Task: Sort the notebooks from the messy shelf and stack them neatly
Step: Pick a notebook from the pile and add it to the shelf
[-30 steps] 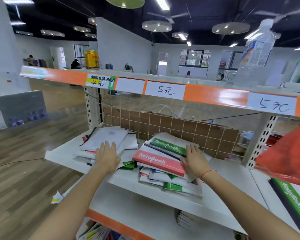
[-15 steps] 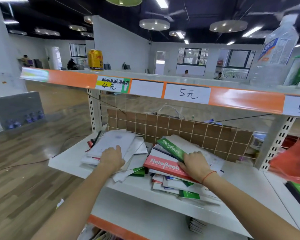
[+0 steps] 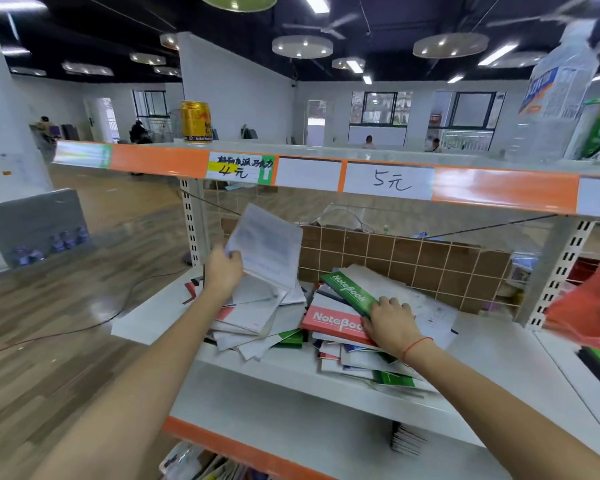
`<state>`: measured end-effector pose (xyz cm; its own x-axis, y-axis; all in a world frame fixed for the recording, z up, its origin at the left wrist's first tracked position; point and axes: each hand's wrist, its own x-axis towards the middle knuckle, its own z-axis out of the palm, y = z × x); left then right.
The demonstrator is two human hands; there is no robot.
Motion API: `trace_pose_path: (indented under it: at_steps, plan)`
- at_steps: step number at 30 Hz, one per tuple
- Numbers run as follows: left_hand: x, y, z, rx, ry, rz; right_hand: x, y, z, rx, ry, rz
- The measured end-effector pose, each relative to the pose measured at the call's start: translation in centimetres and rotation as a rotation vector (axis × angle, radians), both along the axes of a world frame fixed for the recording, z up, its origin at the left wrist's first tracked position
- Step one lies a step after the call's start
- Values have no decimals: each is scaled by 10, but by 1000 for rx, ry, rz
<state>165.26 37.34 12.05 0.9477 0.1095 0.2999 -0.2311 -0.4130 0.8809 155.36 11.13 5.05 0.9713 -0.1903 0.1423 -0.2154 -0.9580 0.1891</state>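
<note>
Fingers of your left hand (image 3: 223, 271) pinch a white notebook (image 3: 265, 249) by its lower corner, tilted above the left pile (image 3: 257, 317); your right hand (image 3: 388, 322) curls onto the green notebook (image 3: 349, 292) over the red notebook (image 3: 333, 323). Held that thinly, the white one could slip, and the overhanging right pile (image 3: 368, 362) could slide off the white shelf (image 3: 291, 375). Beyond: orange-edged upper shelf (image 3: 499, 188), gold can (image 3: 196, 122), wood floor (image 3: 66, 306).

My right hand (image 3: 388, 323) covers the red notebook's (image 3: 329, 322) last letter. The lifted white notebook (image 3: 267, 249) looks blurred; the water bottle (image 3: 555, 95) runs past the top edge.
</note>
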Motion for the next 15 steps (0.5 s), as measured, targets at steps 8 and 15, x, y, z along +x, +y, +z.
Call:
trace_pose_path:
  at_steps: [8, 15]
  plan:
    - [-7, 2, -61, 457, 157, -19, -7, 2, -12, 90, -20, 55]
    - [0, 10, -85, 1078, 275, -135, -12, 12, -5, 12, 8, 161]
